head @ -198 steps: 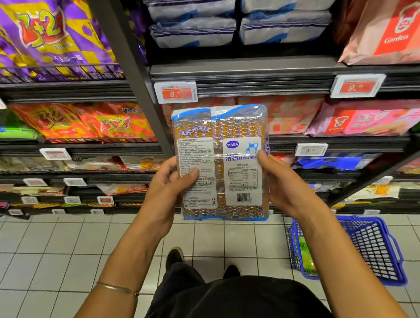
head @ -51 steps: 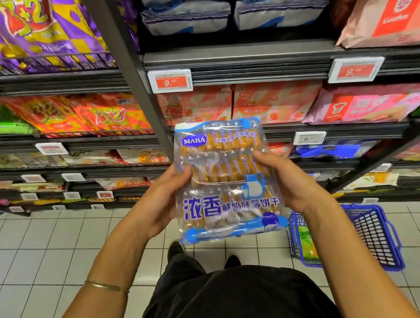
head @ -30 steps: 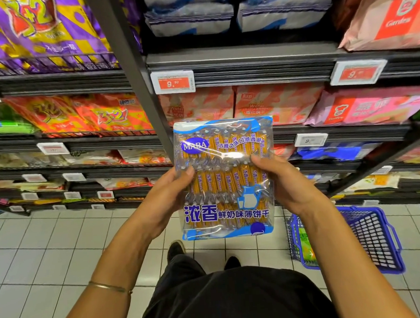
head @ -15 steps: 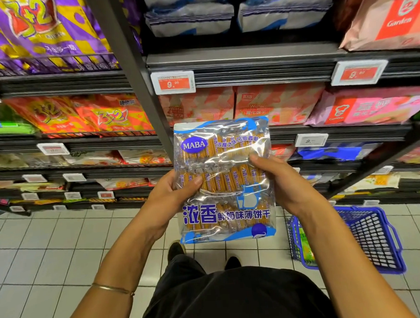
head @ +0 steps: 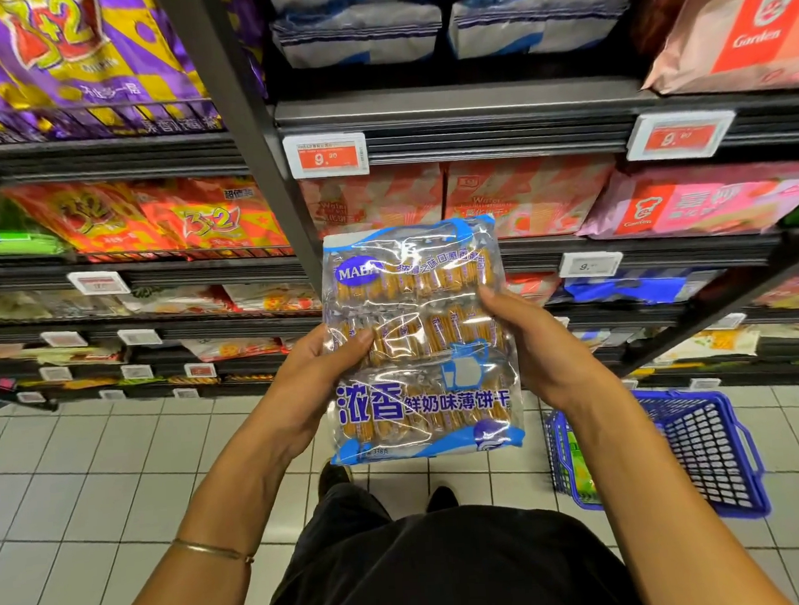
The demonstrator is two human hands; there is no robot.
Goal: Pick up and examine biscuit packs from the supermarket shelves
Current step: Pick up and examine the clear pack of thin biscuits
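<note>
Left hand point(head: 306, 382) and right hand point(head: 538, 350) grasp biscuit pack point(head: 419, 343) by edges; slick wrapper, light thumb pinch: pack may slip

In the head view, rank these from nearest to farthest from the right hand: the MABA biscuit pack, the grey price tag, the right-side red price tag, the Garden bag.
1. MABA biscuit pack: gripped by the right hand.
2. grey price tag: on the shelf edge just up and right of the hand.
3. red price tag: one shelf higher, right side.
4. Garden bag: top shelf, far right.
</note>
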